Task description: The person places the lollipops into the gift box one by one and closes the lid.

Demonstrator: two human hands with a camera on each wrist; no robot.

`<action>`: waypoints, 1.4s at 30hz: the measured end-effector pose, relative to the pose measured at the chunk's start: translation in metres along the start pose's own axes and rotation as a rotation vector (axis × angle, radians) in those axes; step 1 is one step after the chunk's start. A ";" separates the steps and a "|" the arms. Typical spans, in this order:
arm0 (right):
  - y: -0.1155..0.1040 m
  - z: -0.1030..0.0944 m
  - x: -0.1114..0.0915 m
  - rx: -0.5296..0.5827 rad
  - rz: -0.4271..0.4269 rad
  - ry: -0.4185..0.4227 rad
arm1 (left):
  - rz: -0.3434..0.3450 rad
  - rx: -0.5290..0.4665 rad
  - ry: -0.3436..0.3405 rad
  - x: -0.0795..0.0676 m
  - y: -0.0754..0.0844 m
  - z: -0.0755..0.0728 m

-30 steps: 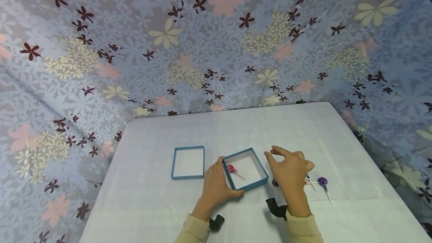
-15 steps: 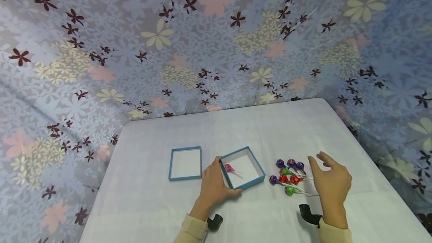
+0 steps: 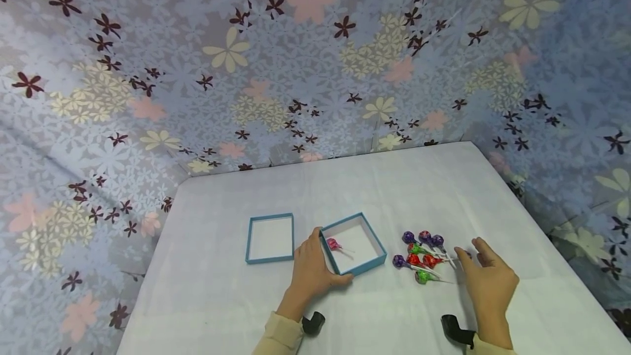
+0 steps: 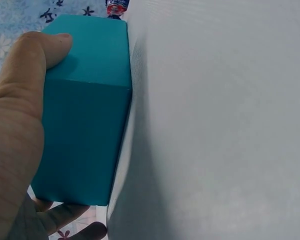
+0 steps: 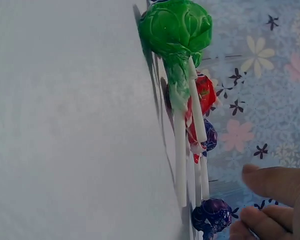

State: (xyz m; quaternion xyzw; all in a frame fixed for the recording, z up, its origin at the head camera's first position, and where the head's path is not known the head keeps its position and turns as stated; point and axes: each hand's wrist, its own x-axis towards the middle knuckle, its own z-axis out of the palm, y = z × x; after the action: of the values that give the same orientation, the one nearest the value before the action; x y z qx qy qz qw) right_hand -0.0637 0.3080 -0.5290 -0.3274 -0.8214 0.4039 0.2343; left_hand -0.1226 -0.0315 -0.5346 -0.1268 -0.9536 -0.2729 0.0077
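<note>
My left hand [image 3: 313, 270] holds a blue open-topped box [image 3: 367, 268] by its near left corner, thumb along the front wall. In the left wrist view that thumb presses the teal side [image 4: 85, 140]. A pink-wrapped lollipop [image 3: 333, 244] lies inside the box. On the right, my right hand [image 3: 492, 284] hovers with thumb and fingers apart beside a purple lollipop [image 5: 212, 215], partly hidden by the fingers in the head view. Left of that hand lies a cluster of lollipops, among them a green one [image 3: 422, 277], a red one [image 3: 413, 259] and a purple one [image 3: 399, 261].
A shallow blue-rimmed lid [image 3: 270, 261] lies left of the box on the white-covered table [image 3: 222, 196]. Flower-patterned cloth [image 3: 315, 70] hangs behind the table and at its sides. Dark curved pieces [image 3: 313, 324] show at both wrists.
My right hand has moved right, away from the box and past the lollipop cluster, which came into view, then lowered toward the single purple lollipop. The left hand still grips the box.
</note>
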 end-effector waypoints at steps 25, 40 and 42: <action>0.013 -0.002 0.001 -0.262 0.069 -0.102 | -0.009 0.002 -0.013 0.000 -0.003 0.001; 0.008 -0.001 -0.001 -0.382 0.137 -0.148 | -0.011 0.007 -0.009 0.000 -0.003 0.000; 0.007 -0.001 -0.001 -0.384 0.143 -0.149 | -0.007 0.005 -0.004 -0.001 -0.004 -0.001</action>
State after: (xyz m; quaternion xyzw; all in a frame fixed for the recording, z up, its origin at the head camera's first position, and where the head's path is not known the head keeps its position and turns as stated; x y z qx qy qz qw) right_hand -0.0597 0.3111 -0.5342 -0.3929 -0.8730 0.2785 0.0771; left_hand -0.1225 -0.0352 -0.5362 -0.1241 -0.9547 -0.2702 0.0054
